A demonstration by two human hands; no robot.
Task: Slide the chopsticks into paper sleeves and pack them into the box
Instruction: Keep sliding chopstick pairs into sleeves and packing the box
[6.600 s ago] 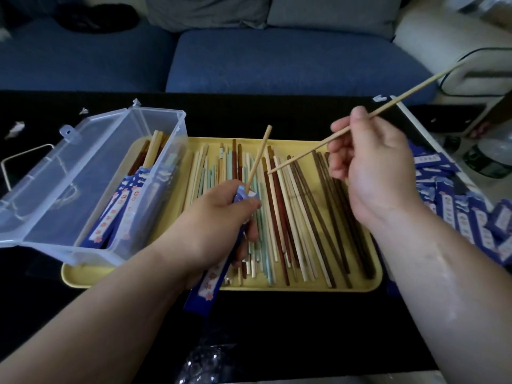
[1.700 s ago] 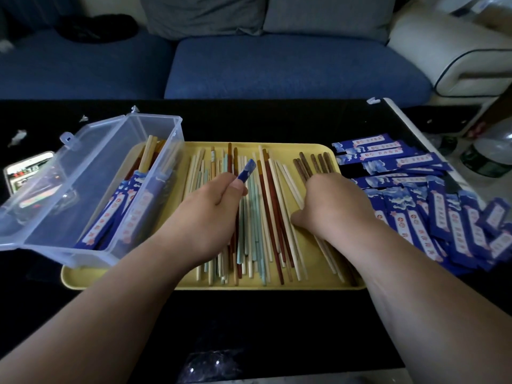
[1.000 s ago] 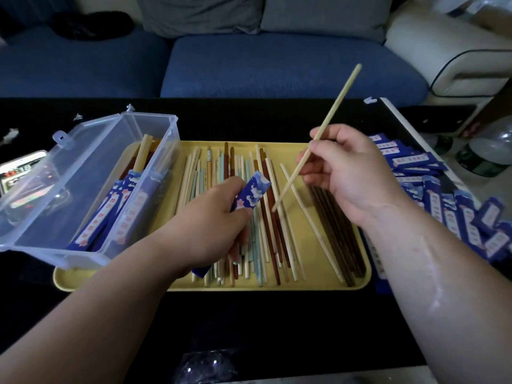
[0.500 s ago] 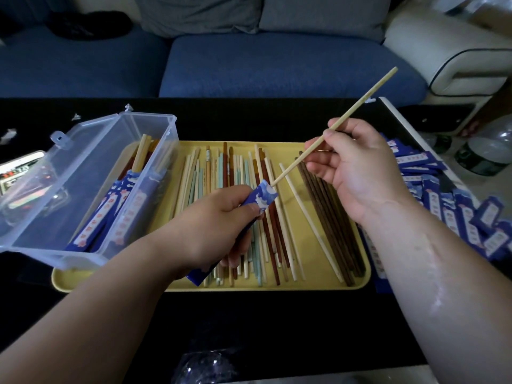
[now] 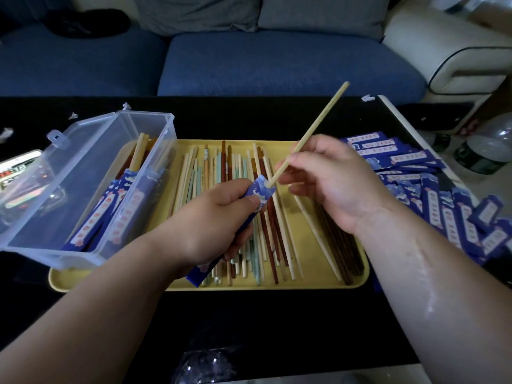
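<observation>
right now my left hand [image 5: 210,217] is curled around a blue paper sleeve [image 5: 260,191], thumb and fingers pinching it near its open upper end, while the rest of the sleeve runs down under my palm and pokes out below my wrist. my right hand [image 5: 332,184] pinches a pale wooden chopstick [image 5: 313,128] between thumb and forefinger near its lower end, and the stick slants up and away to the right. its lower tip sits at the mouth of the sleeve, right between my two hands; i cannot tell how far in it has gone. under both hands lies a yellow tray [image 5: 357,275] covered with loose chopsticks [image 5: 266,236], pale, teal, reddish and dark brown, lying roughly lengthwise. to the left of my left hand stands the clear plastic box [image 5: 83,151], lid open, resting on the left end of the tray, with several sleeved chopsticks [image 5: 116,209] already inside. to the right of my right hand, beyond the tray, a heap of empty blue sleeves [image 5: 432,206] is spread over the black table [image 5: 277,328].
</observation>
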